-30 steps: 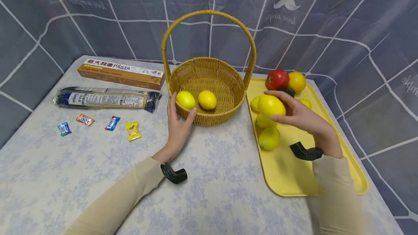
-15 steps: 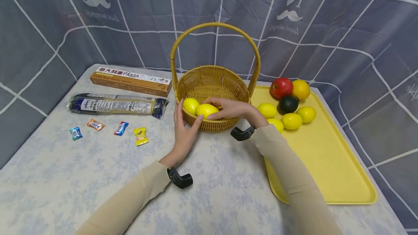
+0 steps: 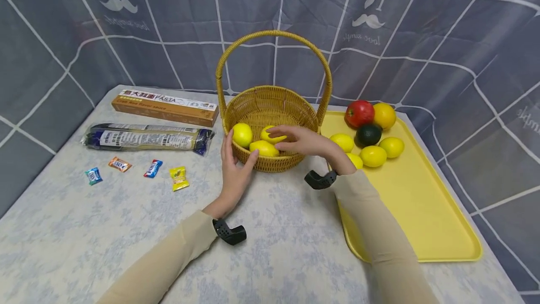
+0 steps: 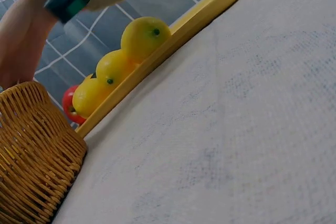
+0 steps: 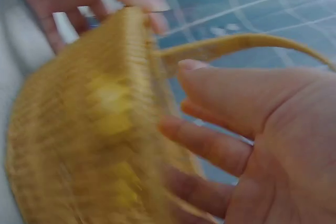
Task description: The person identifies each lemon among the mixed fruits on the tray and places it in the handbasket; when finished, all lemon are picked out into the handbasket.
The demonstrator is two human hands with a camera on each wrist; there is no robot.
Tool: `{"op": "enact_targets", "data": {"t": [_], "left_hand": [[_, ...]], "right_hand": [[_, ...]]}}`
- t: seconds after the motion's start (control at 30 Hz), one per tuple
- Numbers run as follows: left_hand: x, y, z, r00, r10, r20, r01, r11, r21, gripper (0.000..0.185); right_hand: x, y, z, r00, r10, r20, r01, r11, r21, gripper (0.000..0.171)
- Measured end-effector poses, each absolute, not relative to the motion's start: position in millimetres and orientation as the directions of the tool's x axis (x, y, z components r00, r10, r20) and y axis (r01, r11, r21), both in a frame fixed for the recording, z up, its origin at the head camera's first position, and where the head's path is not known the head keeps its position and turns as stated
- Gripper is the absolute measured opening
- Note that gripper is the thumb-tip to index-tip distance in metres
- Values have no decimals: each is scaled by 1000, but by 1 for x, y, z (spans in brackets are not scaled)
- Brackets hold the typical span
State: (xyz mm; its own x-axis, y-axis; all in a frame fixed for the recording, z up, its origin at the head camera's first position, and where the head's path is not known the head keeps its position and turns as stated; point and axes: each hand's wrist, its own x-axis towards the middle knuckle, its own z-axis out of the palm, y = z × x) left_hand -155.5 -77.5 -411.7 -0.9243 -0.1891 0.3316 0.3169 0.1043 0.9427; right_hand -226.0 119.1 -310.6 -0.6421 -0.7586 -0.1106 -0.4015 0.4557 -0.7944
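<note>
A grey checked curtain backs a pale cloth-covered table [image 3: 105,229]. From the head view, three lemons [image 3: 263,148] lie in the basket [image 3: 291,107]; the left hand [image 3: 234,172] presses its wall with straight fingers, and the right hand [image 3: 304,142] hovers above, relaxed, empty. The lemons look firm and smooth, best cupped around the middle. Half a second ago that hand was setting one down. The left wrist view shows more lemons on the tray [image 4: 205,15]. The right wrist view, blurred, shows spread fingers [image 5: 210,145].

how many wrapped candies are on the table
4, in a row on the table left of the basket: teal, orange, blue, yellow. None looks hidden.
</note>
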Motion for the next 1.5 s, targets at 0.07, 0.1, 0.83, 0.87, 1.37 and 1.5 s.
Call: {"op": "enact_targets", "data": {"t": [0.07, 0.1, 0.83, 0.87, 1.37, 1.5], "left_hand": [[-155, -77, -414, -926, -189, 327, 311, 110, 944, 75], [-155, -78, -414, -925, -188, 331, 315, 111, 943, 75], [-138, -75, -378, -935, -169, 313, 305, 70, 950, 72], [-138, -74, -378, -935, -169, 313, 306, 71, 950, 72], [-136, -73, -377, -922, -182, 342, 326, 110, 939, 72], [-136, -73, -378, -924, -181, 337, 324, 99, 941, 72]], "right_hand": [[-217, 143, -304, -679, -732, -51, -401, 429, -809, 47], [-213, 157, -300, -704, -710, -23, -399, 422, -814, 47], [-180, 278, -370, -920, -370, -128, -127, 591, -797, 53], [-181, 278, -370, -915, -378, -142, -130, 609, -782, 53], [-194, 230, -303, -874, -484, -43, -221, 474, -852, 51], [-214, 193, -297, -803, -594, -54, -271, 445, -854, 50]]}}
